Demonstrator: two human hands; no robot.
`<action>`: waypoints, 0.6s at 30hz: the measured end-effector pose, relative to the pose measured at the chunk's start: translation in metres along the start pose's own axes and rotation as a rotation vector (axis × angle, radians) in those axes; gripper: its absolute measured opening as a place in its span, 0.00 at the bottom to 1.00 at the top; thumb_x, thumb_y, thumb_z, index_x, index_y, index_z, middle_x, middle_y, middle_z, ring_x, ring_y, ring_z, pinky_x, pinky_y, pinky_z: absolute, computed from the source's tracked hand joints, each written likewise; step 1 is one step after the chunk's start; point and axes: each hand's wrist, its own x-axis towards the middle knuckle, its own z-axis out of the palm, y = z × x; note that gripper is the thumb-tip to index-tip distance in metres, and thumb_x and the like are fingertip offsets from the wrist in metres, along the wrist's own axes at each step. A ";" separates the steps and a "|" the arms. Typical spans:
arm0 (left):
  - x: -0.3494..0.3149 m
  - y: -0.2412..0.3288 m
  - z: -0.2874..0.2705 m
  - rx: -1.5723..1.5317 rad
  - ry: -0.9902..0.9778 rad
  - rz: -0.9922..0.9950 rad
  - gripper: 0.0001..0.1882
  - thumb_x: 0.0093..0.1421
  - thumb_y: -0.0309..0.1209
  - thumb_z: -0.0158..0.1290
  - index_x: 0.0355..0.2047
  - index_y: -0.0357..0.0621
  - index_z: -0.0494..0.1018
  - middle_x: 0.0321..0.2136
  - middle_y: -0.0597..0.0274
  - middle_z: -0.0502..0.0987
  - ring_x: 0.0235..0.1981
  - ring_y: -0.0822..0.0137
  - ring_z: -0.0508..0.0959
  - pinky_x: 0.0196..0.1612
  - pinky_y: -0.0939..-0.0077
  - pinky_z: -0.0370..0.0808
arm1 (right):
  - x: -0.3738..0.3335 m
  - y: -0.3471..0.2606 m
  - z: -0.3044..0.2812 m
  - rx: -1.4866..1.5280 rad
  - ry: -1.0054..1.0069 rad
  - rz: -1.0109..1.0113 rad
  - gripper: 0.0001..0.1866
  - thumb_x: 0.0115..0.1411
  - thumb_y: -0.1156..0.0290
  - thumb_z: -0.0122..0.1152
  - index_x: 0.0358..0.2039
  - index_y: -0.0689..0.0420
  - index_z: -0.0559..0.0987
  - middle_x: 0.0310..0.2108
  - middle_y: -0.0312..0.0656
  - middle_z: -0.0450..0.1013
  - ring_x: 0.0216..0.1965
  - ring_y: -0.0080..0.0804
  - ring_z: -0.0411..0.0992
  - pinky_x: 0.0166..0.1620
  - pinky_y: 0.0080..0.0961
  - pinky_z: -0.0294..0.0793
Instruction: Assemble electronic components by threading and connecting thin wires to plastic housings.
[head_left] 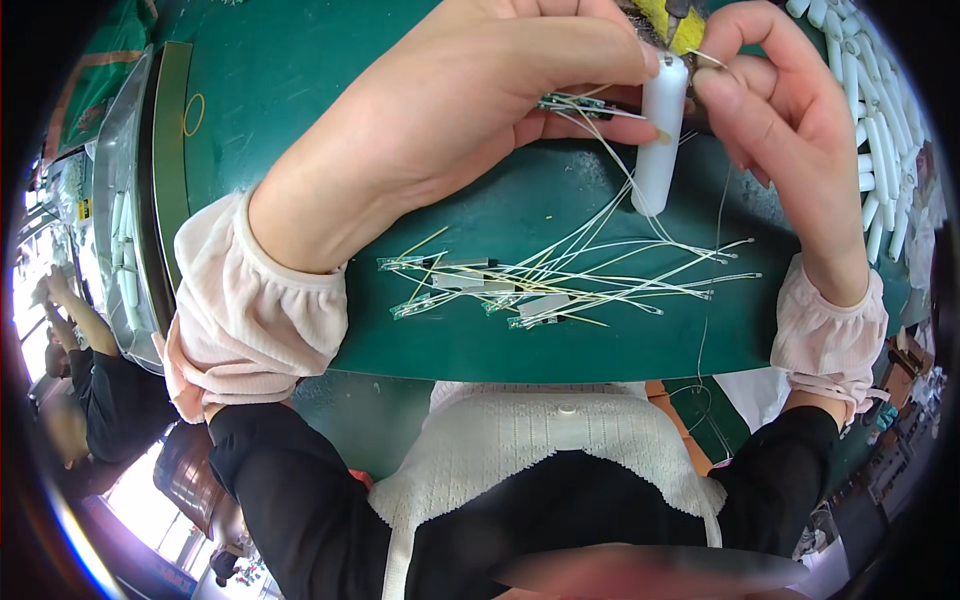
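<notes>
My left hand (540,60) is closed round a white cylinder (660,150), which stands nearly upright with a small metal contact at its top. A small green circuit board (570,103) with thin pale wires is also tucked between its fingers. Just right of the cylinder's top, my right hand (770,90) pinches a short thin wire (708,57) between thumb and forefinger. The dark metal tip of a soldering iron (677,12) points down at the cylinder's top; what holds the iron is not visible. Below my hands lies a loose bunch of circuit boards with wires (500,283).
Many white cylinders (877,150) are piled at the right edge. A yellow sponge (655,14) sits behind the iron tip. At left, a clear plastic tray (120,220) stands by a green ledge (172,130), with a rubber band (193,115) nearby. Another person (110,390) sits at far left.
</notes>
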 end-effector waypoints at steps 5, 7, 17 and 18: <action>-0.010 0.000 0.000 -0.015 0.028 -0.028 0.04 0.63 0.25 0.51 0.37 0.38 0.70 0.36 0.59 0.77 0.36 0.72 0.77 0.44 0.78 0.76 | -0.003 0.024 0.013 0.053 -0.078 -0.034 0.14 0.57 0.82 0.60 0.41 0.61 0.67 0.21 0.31 0.68 0.19 0.08 0.62 0.21 0.09 0.57; -0.008 0.000 0.001 -0.007 0.032 -0.026 0.04 0.63 0.25 0.51 0.37 0.37 0.70 0.36 0.58 0.76 0.36 0.72 0.77 0.44 0.78 0.76 | -0.004 0.027 0.011 0.049 -0.018 -0.077 0.12 0.60 0.78 0.58 0.42 0.61 0.66 0.20 0.32 0.68 0.18 0.10 0.62 0.21 0.09 0.57; 0.002 -0.002 0.000 -0.059 -0.010 0.033 0.04 0.63 0.26 0.51 0.36 0.38 0.70 0.37 0.61 0.76 0.38 0.71 0.77 0.45 0.76 0.76 | -0.005 0.016 0.005 -0.017 0.045 -0.032 0.09 0.66 0.68 0.52 0.38 0.58 0.64 0.16 0.33 0.66 0.15 0.13 0.58 0.19 0.10 0.51; 0.002 -0.002 0.000 -0.057 -0.025 0.032 0.05 0.63 0.26 0.51 0.36 0.38 0.70 0.37 0.61 0.76 0.38 0.71 0.77 0.45 0.75 0.76 | -0.005 0.017 0.007 0.007 0.061 -0.040 0.09 0.66 0.68 0.52 0.38 0.58 0.64 0.16 0.33 0.66 0.15 0.13 0.58 0.19 0.10 0.51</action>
